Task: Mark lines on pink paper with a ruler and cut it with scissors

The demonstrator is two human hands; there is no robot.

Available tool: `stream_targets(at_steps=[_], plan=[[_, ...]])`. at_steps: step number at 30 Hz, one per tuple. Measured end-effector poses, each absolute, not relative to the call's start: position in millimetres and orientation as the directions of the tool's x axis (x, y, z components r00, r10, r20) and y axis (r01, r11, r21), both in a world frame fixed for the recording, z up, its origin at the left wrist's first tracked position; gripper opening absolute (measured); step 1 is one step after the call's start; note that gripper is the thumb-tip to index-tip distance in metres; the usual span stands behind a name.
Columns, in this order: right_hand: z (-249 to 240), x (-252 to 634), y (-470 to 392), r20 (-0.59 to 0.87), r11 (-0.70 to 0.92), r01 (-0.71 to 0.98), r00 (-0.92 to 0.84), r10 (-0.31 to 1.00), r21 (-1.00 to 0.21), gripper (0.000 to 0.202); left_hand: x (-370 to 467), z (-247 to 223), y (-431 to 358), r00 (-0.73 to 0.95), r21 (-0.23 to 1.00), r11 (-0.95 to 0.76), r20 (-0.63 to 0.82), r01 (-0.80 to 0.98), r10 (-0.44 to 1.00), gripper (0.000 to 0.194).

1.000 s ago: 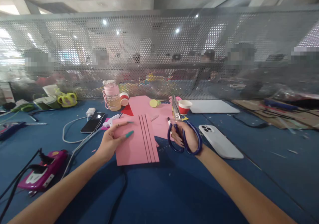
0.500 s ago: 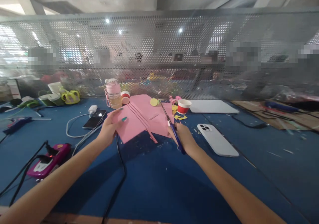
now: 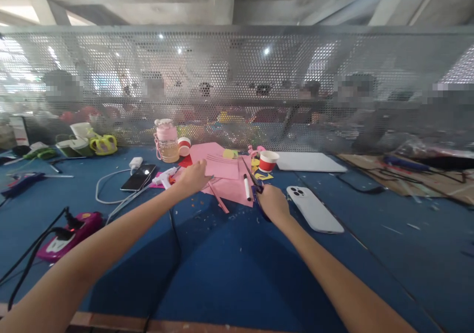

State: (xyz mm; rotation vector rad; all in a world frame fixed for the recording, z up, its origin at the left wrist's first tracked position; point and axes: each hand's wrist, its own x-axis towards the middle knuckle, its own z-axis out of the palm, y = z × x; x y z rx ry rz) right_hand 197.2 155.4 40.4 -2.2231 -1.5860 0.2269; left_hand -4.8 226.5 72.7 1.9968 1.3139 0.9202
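My left hand [image 3: 195, 177] pinches the left corner of a pink sheet with lines drawn on it [image 3: 223, 167], which lies over other pink paper [image 3: 237, 189]. Around the handles of dark scissors [image 3: 255, 179] my right hand [image 3: 273, 202] is closed; the blades point forward and look slightly apart. A white marker with a black cap [image 3: 247, 187] rests on the pink paper, left of the scissors. Thin pink strips [image 3: 218, 197] stick out toward me. A yellow piece [image 3: 230, 153] is at the back of the paper.
A pink bottle [image 3: 167, 140] and tipped cup [image 3: 184, 146] stand behind my left hand, a white glue gun [image 3: 164, 177] beside it. A red-white cup [image 3: 268, 161] and white phone [image 3: 314, 209] are at right. The power strip [image 3: 70, 236], black phone [image 3: 138, 177] and cables lie left.
The large pink sheet has shifted away from the left, uncovering the glue gun, a red piece and the marker. My left hand has moved right and now covers its corner.
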Motion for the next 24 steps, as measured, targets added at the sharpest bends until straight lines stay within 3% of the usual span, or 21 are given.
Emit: stream_targets(at_steps=[2, 6, 8, 10, 12, 18, 22, 24], plan=[[40.2, 197.7, 155.4, 0.102, -0.287, 0.871, 0.353, 0.930, -0.398, 0.037, 0.3, 64.7, 213.1, 0.368, 0.689, -0.423, 0.238, 0.589, 0.899, 0.044], [41.0, 196.9, 155.3, 0.101, -0.283, 0.865, 0.352, 0.930, -0.415, 0.037, 14.1, 42.4, 184.8, 0.444, 0.556, -0.487, 0.222, 0.674, 0.868, 0.075], [41.9, 196.6, 155.3, 0.101, -0.265, 0.857, 0.341, 0.935, -0.441, 0.038, 18.6, 31.8, 175.8, 0.562, 0.338, -0.561, 0.103, 0.756, 0.821, 0.085], [42.8, 196.4, 155.4, 0.108, -0.244, 0.844, 0.332, 0.937, -0.477, 0.037, 20.4, 24.0, 172.1, 0.638, 0.195, -0.633, 0.046, 0.749, 0.769, 0.078], [43.0, 196.4, 155.6, 0.120, -0.222, 0.823, 0.329, 0.937, -0.523, 0.033, 20.0, 19.2, 173.1, 0.669, 0.155, -0.668, 0.049, 0.728, 0.741, 0.067], [35.9, 195.6, 158.3, 0.132, -0.091, 0.665, 0.278, 0.952, -0.741, 0.038, 12.0, 16.0, 183.2, 0.670, 0.264, -0.680, 0.140, 0.684, 0.729, 0.033], [31.3, 188.9, 158.5, 0.099, -0.013, 0.441, 0.231, 0.968, -0.898, 0.048, 1.5, 29.9, 187.5, 0.612, 0.448, -0.639, 0.226, 0.625, 0.758, 0.020], [32.0, 183.4, 157.0, 0.086, 0.010, 0.331, 0.213, 0.973, -0.943, 0.051, -2.2, 44.6, 190.6, 0.542, 0.553, -0.599, 0.288, 0.579, 0.790, 0.024]])
